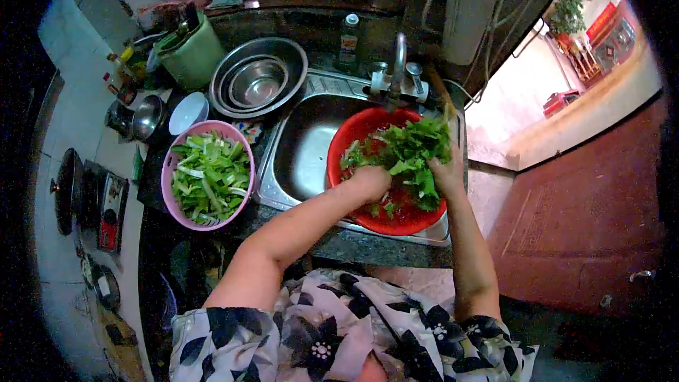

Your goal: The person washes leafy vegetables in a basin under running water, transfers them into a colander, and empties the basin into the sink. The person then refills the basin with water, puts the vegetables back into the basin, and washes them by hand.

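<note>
A red plastic basin (pixel 407 226) sits in the right part of the metal sink, with water and leafy greens inside. My right hand (pixel 445 175) is at the basin's right side, its fingers closed round a bunch of leafy greens (pixel 417 148) raised above the water. Over the basin's middle, my left hand (pixel 372 183) is curled against the lower left of the same greens; its fingertips are hidden among leaves. Smaller leaves (pixel 361 155) float to the left. The faucet (pixel 400 64) stands just behind the basin.
Left of the sink (pixel 300 134), a pink basket (pixel 170 198) holds cut green vegetables. Nested metal bowls (pixel 297 56) and a white bowl (pixel 189 112) stand behind it. A dish-soap bottle (pixel 349 39) is at the back, and a brown door (pixel 580 205) is at the right.
</note>
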Motion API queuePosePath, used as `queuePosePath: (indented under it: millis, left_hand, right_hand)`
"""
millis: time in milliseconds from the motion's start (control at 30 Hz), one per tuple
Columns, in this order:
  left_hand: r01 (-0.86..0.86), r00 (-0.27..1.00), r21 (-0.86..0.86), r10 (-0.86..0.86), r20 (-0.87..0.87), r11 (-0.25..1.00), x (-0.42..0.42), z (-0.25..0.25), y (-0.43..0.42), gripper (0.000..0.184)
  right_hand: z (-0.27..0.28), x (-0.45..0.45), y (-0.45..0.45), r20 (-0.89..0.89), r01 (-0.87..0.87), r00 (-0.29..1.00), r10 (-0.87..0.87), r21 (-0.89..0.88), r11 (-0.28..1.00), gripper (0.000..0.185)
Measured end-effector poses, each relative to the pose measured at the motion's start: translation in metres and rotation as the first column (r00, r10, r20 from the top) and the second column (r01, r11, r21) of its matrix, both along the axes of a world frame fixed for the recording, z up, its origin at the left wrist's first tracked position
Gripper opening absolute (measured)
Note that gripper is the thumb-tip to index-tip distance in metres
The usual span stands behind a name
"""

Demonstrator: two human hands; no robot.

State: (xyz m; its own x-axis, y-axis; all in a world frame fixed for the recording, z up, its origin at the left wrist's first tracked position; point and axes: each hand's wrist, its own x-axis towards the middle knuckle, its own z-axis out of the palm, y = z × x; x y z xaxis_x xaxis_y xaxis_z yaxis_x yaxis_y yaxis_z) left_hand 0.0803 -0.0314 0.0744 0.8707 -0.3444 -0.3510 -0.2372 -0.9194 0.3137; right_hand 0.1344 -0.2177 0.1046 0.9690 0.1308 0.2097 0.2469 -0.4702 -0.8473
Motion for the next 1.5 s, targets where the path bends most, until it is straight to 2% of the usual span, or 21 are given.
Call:
queuePosePath:
  millis: [67,167,200,267,367,467,500,533,600,733,800,867,933,1000,1067,1133,1233,1300,1367,1433,1500]
  left_hand:
    - [-0.033,0.998,-0.067,0.037,0.055,0.997,-0.008,0.011,0.005,0.018]
    - [-0.093,0.986,-0.141,0.111,0.128,0.986,-0.021,0.021,0.021,0.017]
    - [-0.105,0.979,-0.144,0.128,0.16,0.984,-0.026,0.023,0.027,0.017]
    - [-0.032,0.947,-0.179,0.087,0.309,0.983,-0.035,0.025,0.041,0.015]
    - [-0.04,0.892,-0.34,0.187,0.411,0.939,-0.058,0.042,0.068,0.014]
    - [-0.067,0.797,-0.495,0.345,0.496,0.866,-0.088,0.063,0.102,0.014]
    - [-0.063,0.763,-0.533,0.385,0.519,0.844,-0.1,0.074,0.118,0.015]
    - [-0.055,0.728,-0.569,0.423,0.539,0.82,-0.114,0.086,0.135,0.018]
    - [-0.005,0.527,-0.62,0.529,0.665,0.785,-0.144,0.112,0.166,0.015]
    - [-0.142,0.284,-0.647,0.657,0.698,0.749,-0.199,0.143,0.234,0.013]
    - [-0.24,0.118,-0.7,0.736,0.667,0.673,-0.222,0.135,0.27,0.012]
    - [-0.276,-0.083,-0.817,0.835,0.545,0.506,-0.237,0.112,0.302,0.011]
    - [-0.327,-0.063,-0.863,0.903,0.426,0.385,-0.246,0.073,0.338,0.025]
    - [-0.31,-0.067,-0.922,0.962,0.265,0.232,-0.24,0.029,0.366,0.031]
    - [-0.262,0.105,-0.929,0.949,-0.297,-0.262,-0.238,0.047,0.343,0.058]
    - [-0.274,0.113,-0.922,0.943,-0.313,-0.273,-0.233,0.046,0.336,0.057]
    - [-0.247,0.065,-0.938,0.961,-0.269,-0.245,-0.232,0.033,0.339,0.051]
    - [-0.228,0.091,-0.923,0.937,-0.338,-0.311,-0.233,0.051,0.332,0.052]
    - [-0.176,0.135,-0.936,0.934,-0.331,-0.306,-0.231,0.035,0.342,0.051]
    - [-0.063,0.126,-0.933,0.924,-0.361,-0.356,-0.227,0.034,0.34,0.047]
    - [-0.099,-0.007,-0.994,0.999,-0.042,-0.043,-0.221,0.028,0.353,0.044]
  right_hand:
    - [-0.004,0.0,-0.005,-0.152,0.011,0.988,0.006,0.114,0.993,0.058]
    - [-0.027,0.004,-0.01,-0.097,-0.042,0.994,0.043,0.01,0.999,0.06]
    - [-0.033,0.001,-0.007,-0.133,-0.104,0.981,0.143,0.267,0.958,0.057]
    - [-0.019,-0.004,-0.002,-0.199,-0.099,0.975,0.101,0.024,0.995,0.058]
    - [-0.024,-0.019,0.005,-0.004,-0.202,0.979,0.203,0.096,0.975,0.05]
    - [-0.034,-0.026,0.022,-0.079,-0.245,0.957,0.281,0.301,0.921,0.066]
    - [-0.022,-0.032,0.031,-0.085,-0.247,0.959,0.269,0.208,0.946,0.067]
    - [-0.005,-0.042,0.047,-0.052,-0.285,0.951,0.305,0.242,0.928,0.068]
    - [0.035,-0.062,0.093,0.018,-0.355,0.93,0.367,0.304,0.884,0.071]
    - [0.096,-0.083,0.187,0.048,-0.498,0.861,0.507,0.285,0.819,0.073]
    - [0.12,-0.099,0.238,0.048,-0.574,0.801,0.597,0.349,0.741,0.069]
    - [0.125,-0.117,0.289,0.086,-0.623,0.759,0.645,0.382,0.682,0.067]
    - [0.105,-0.121,0.332,0.359,-0.679,0.682,0.637,-0.013,0.734,0.069]
    - [0.091,-0.142,0.363,0.307,-0.685,0.647,0.699,-0.17,0.709,0.07]
    - [0.07,-0.152,0.382,0.255,-0.637,0.556,0.791,-0.481,0.603,0.061]
    - [0.063,-0.166,0.397,0.177,-0.525,0.575,0.799,-0.669,0.526,0.062]
    - [0.063,-0.18,0.402,0.116,-0.498,0.563,0.818,-0.742,0.449,0.05]
    - [0.053,-0.189,0.404,0.209,-0.4,0.503,0.839,-0.804,0.441,0.042]
    - [0.042,-0.198,0.405,0.297,-0.298,0.429,0.853,-0.845,0.444,0.035]
    - [0.046,-0.2,0.401,0.333,-0.305,0.425,0.841,-0.822,0.48,0.036]
    - [0.049,-0.199,0.397,0.336,-0.329,0.429,0.839,-0.807,0.491,0.038]
